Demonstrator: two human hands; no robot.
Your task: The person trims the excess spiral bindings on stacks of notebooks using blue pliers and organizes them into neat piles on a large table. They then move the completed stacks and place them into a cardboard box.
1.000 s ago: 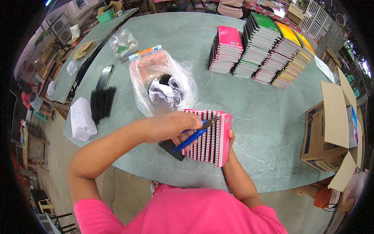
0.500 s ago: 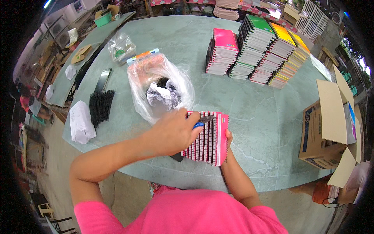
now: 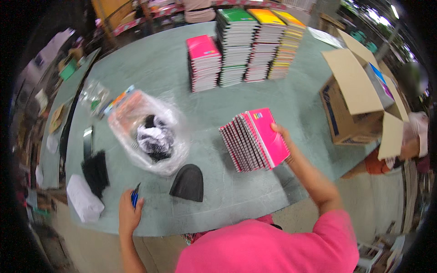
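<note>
A stack of pink spiral notebooks (image 3: 271, 136) is tilted over the middle of the table, its wire bindings facing left. My right hand (image 3: 283, 138) grips it by the right side, with the thumb on the top cover. Near the front left edge, my left hand (image 3: 129, 213) is closed around blue-handled pliers (image 3: 134, 196), their dark tip pointing away from me. Between my hands lies a dark, rounded pad (image 3: 188, 183). An open clear plastic bag (image 3: 180, 132) holding dark and whitish crumpled material rests beyond the pliers.
Tall stacks of pink (image 3: 203, 63), green (image 3: 236, 45) and yellow notebooks (image 3: 287, 45) stand at the back. An open cardboard box (image 3: 350, 109) is at the right. Black bristly strips (image 3: 95, 173) and a white bundle (image 3: 85, 199) lie at the left edge.
My left hand has moved away from the notebook bindings to the table's left side with the pliers. My right hand has shifted the notebooks right and tilted them. The dark pad is uncovered.
</note>
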